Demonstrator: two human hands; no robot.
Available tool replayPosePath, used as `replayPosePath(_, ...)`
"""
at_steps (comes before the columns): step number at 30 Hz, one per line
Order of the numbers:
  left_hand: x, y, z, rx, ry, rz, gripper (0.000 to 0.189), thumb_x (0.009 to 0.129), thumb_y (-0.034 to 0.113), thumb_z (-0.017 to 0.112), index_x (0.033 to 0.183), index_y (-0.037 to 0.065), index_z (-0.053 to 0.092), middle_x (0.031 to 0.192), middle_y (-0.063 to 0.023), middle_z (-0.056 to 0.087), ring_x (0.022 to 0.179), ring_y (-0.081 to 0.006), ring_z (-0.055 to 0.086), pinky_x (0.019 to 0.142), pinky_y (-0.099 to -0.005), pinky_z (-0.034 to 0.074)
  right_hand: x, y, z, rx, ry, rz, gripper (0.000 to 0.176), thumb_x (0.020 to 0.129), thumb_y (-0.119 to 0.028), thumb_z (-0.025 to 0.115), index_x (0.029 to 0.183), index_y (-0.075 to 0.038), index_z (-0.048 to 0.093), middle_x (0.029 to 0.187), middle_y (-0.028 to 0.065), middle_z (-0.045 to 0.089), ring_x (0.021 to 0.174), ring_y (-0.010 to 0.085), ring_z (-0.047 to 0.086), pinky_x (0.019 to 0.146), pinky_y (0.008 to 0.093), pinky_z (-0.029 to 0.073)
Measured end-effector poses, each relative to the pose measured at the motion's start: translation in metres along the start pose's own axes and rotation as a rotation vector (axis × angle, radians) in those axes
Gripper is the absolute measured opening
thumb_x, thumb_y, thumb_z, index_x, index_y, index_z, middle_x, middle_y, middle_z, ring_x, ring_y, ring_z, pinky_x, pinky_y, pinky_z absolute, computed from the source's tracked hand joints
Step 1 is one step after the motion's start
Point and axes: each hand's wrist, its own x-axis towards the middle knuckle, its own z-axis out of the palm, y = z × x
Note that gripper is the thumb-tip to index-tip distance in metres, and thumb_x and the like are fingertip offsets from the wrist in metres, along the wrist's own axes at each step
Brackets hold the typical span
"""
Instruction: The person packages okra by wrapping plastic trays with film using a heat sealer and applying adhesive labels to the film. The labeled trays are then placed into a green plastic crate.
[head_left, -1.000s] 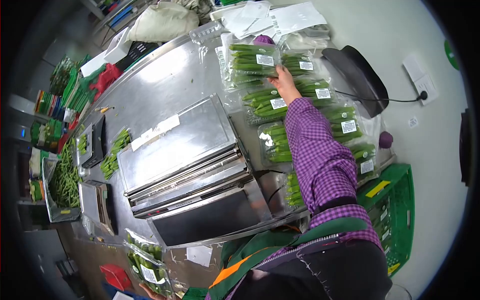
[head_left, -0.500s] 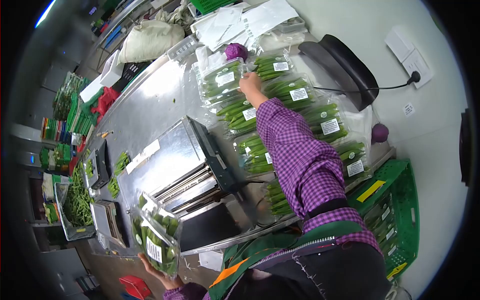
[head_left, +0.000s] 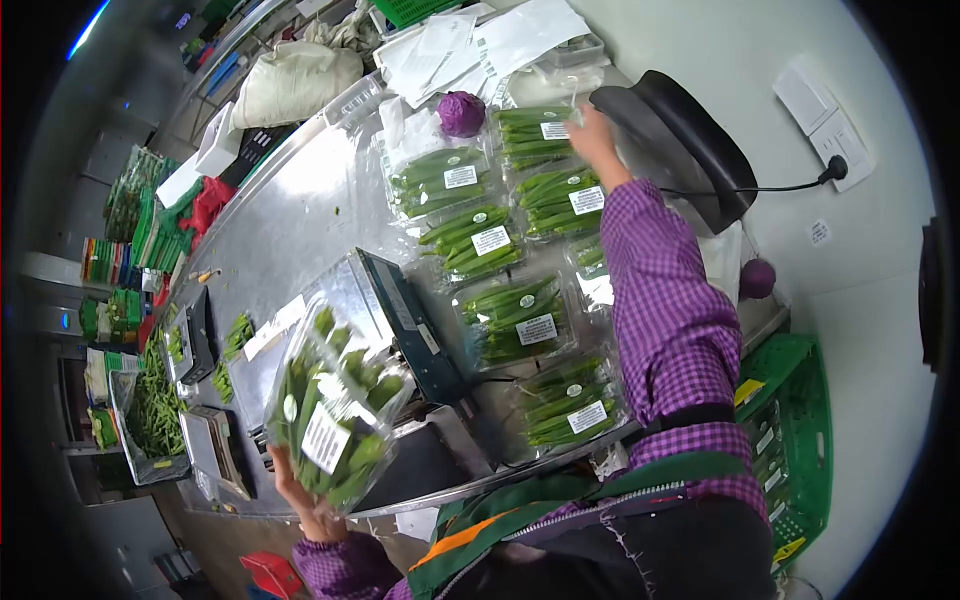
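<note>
Head view: left grip clasps vegetable packs by lower edge; right grip unclear.

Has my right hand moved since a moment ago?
Yes, your right hand has moved sideways, closer to the wall socket.

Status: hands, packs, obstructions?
Left hand gripping packed vegetables. Right hand at edge of top-right pack, contact unclear. Right sleeve partly covers another pack.
</note>
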Motion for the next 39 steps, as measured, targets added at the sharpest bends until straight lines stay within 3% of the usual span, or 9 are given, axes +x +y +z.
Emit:
replayPosePath(6,0.052,-0.009,0.072,0.093,-0.013,-0.197,0.048,0.096,0.04,0.038,0.125,0.001,0.046,0.117,-0.0138,0.057,0.095,-0.0244,0.062,0.081,-0.0404,0.053,-0.122,-0.108,-0.024,1.28,-1.172,0.211,0.05,0.093,-0.032,0.049,0.132,-0.003,0.039,0.112,0.0147,0.059,0.101,0.0246,0.058,0.086,0.0368,0.049)
replayPosePath(8,0.066,-0.02,0.106,0.166,-0.062,-0.139,0.05,0.094,0.04,0.044,0.127,0.002,0.044,0.122,-0.0136,0.054,0.106,-0.027,0.056,0.088,-0.043,0.048,-0.153,-0.115,-0.028,1.194,-1.287,0.238,0.044,0.095,-0.03,0.047,0.129,-0.002,0.042,0.108,0.011,0.06,0.096,0.0189,0.06,0.081,0.0322,0.052)
replayPosePath(18,0.143,-0.065,0.191,0.245,-0.341,-0.202,0.034,0.098,0.026,0.041,0.125,0.005,0.045,0.117,-0.0062,0.056,0.105,-0.0166,0.053,0.09,-0.0338,0.044,-0.145,-0.085,-0.016,1.145,-0.408,0.237,0.023,0.094,-0.016,0.045,0.111,-0.002,0.052,0.058,-0.0077,0.035,0.045,0.0023,0.028,0.04,0.0234,0.022)
replayPosePath(23,0.155,-0.051,0.225,0.217,-0.421,-0.085,0.035,0.096,0.026,0.045,0.125,0.006,0.047,0.106,-0.0032,0.058,0.089,-0.0137,0.055,0.074,-0.0303,0.048,-0.095,-0.066,-0.022,1.0,-0.184,0.144,0.03,0.093,-0.021,0.049,0.113,0.001,0.054,0.097,0.0067,0.059,0.087,0.0138,0.05,0.079,0.0296,0.04)
replayPosePath(28,0.214,-0.072,0.229,0.225,-0.451,-0.044,0.028,0.096,0.024,0.046,0.116,0.005,0.053,0.102,-0.0046,0.06,0.086,-0.0152,0.057,0.074,-0.0302,0.049,-0.012,-0.019,-0.016,1.122,-0.091,0.2,0.035,0.091,-0.029,0.053,0.105,0.003,0.055,0.095,0.011,0.062,0.085,0.0177,0.057,0.076,0.0304,0.045)
replayPosePath(33,0.289,-0.101,0.24,0.227,-0.367,-0.093,0.03,0.096,0.023,0.046,0.118,0.004,0.051,0.108,-0.0073,0.058,0.09,-0.0185,0.057,0.077,-0.0323,0.049,0.042,0.048,0.007,-0.065,0.074,-0.082,0.053,0.082,-0.036,0.06,0.119,0.002,0.051,0.104,0.0222,0.06,0.1,0.0352,0.057,0.09,0.0391,0.043)
replayPosePath(36,0.313,-0.109,0.253,0.378,-0.404,-0.063,0.037,0.093,0.024,0.049,0.126,0.006,0.046,0.112,-0.0104,0.056,0.099,-0.0251,0.056,0.084,-0.0382,0.047,0.021,0.041,-0.004,-0.096,0.082,-0.18,0.055,0.081,-0.033,0.061,0.124,-0.001,0.049,0.114,0.0239,0.056,0.109,0.0372,0.052,0.093,0.0403,0.04)
replayPosePath(38,0.37,-0.145,0.218,1.691,-0.545,1.003,0.045,0.092,0.022,0.047,0.134,0.007,0.037,0.12,-0.0159,0.053,0.107,-0.031,0.053,0.093,-0.0421,0.042,0.009,0.04,-0.01,-0.084,0.061,-0.255,0.053,0.081,-0.031,0.061,0.125,-0.003,0.049,0.119,0.0233,0.054,0.112,0.0358,0.051,0.093,0.0397,0.04)
replayPosePath(39,0.337,-0.122,0.261,1.25,-0.288,0.208,0.055,0.088,0.025,0.05,0.137,0.007,0.033,0.121,-0.0203,0.053,0.112,-0.0336,0.051,0.098,-0.0422,0.038,0.006,0.036,-0.015,-0.062,-0.002,-0.269,0.051,0.082,-0.03,0.061,0.125,-0.004,0.05,0.119,0.0227,0.054,0.112,0.0354,0.051,0.093,0.0393,0.04)
